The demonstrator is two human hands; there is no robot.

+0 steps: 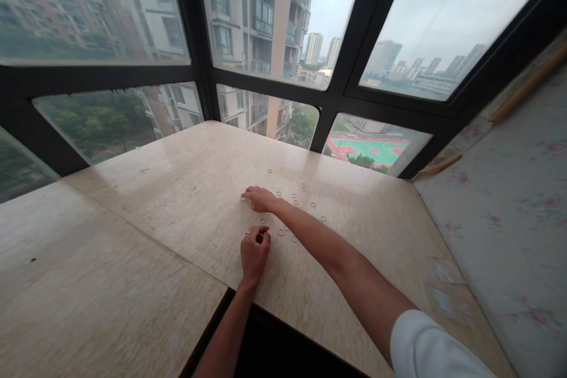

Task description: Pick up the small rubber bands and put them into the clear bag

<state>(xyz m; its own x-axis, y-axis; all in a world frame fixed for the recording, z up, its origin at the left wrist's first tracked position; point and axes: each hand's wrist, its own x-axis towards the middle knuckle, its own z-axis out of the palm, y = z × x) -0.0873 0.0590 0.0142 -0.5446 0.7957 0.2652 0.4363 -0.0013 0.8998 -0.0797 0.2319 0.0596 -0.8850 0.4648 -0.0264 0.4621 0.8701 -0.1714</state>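
Observation:
Several thin small metal rings lie scattered on the beige marble-like ledge [177, 212]. My right hand [261, 199] reaches across to the far left of the group, its fingers closed and pointing left. At its fingertips is a small ring [243, 199], seemingly pinched against the surface. Closer to me, my left hand [254, 253] is curled with thumb and forefinger together; what it holds, if anything, is hard to make out. A band sits on one of its fingers. Just beyond it lies another small ring [263, 221]. More lie beside my right forearm, such as a ring [313, 205].
Dark window frames [204, 41] border the ledge's far side. A flowered wall [509, 230] closes off the right. Clear tape-like patches [447, 295] lie near that wall. A dark opening [283, 342] cuts into the front edge, and a seam [146, 237] crosses the ledge at left.

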